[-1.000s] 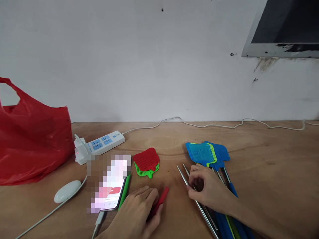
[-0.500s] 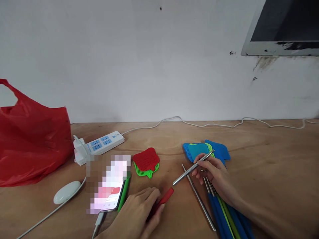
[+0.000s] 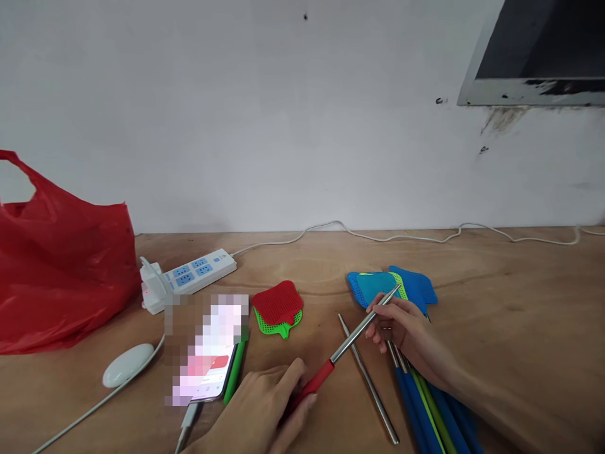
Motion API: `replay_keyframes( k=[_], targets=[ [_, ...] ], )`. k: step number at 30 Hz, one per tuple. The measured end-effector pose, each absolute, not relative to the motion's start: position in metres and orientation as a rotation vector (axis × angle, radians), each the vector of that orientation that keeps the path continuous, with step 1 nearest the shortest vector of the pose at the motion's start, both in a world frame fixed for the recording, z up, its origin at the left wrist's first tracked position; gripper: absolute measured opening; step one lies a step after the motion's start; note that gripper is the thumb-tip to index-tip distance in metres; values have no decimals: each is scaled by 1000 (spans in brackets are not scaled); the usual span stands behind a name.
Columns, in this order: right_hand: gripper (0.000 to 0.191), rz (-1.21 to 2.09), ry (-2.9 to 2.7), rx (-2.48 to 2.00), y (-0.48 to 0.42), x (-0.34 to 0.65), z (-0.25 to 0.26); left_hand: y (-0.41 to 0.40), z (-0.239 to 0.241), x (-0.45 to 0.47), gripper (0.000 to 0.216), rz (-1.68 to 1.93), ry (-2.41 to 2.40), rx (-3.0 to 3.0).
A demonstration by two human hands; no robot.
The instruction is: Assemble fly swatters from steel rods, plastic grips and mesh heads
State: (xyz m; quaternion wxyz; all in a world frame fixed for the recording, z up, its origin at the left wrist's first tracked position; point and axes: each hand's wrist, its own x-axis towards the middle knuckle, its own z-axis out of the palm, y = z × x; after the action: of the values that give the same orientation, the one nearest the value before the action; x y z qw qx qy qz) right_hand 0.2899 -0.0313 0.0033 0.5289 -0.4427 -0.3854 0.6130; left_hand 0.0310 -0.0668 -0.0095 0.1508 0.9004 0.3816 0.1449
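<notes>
My left hand (image 3: 265,403) is closed around a red handle (image 3: 317,379), whose open end points up and to the right. Pinched in the fingers of my right hand (image 3: 406,328) is a slim metal rod (image 3: 362,328); its lower end meets the mouth of the handle, in line with it. A second metal rod (image 3: 371,384) lies on the table between my hands. Beneath my right hand are several fly swatters with blue and green handles (image 3: 425,410) and mesh heads (image 3: 375,287). A red swatter head (image 3: 278,302) rests on a green swatter head (image 3: 284,330), both without rods.
On the left, a phone (image 3: 212,372), partly blurred, lies against a green handle (image 3: 235,372). Behind it are a white power strip (image 3: 203,270) and a red plastic bag (image 3: 66,265). A white oval device (image 3: 127,364) and cables lie on the wooden table (image 3: 520,328).
The gap between rod and red handle has closed; the rod's end now meets the handle. The loose rod on the table has shifted slightly left.
</notes>
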Motion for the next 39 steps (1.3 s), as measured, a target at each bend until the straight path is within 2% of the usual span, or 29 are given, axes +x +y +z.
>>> replay_keyframes(
  k=[26, 34, 39],
  targets=[
    [35, 1394, -1107, -901, -39, 290, 5, -66, -14, 30, 10, 541, 1177, 2442],
    [33, 1554, -1252, -868, -43, 286, 1, -68, -15, 30, 13, 668, 1042, 2431],
    [34, 1518, -1346, -896, -48, 282, -1, -70, -16, 30, 13, 646, 1050, 2416]
  ],
)
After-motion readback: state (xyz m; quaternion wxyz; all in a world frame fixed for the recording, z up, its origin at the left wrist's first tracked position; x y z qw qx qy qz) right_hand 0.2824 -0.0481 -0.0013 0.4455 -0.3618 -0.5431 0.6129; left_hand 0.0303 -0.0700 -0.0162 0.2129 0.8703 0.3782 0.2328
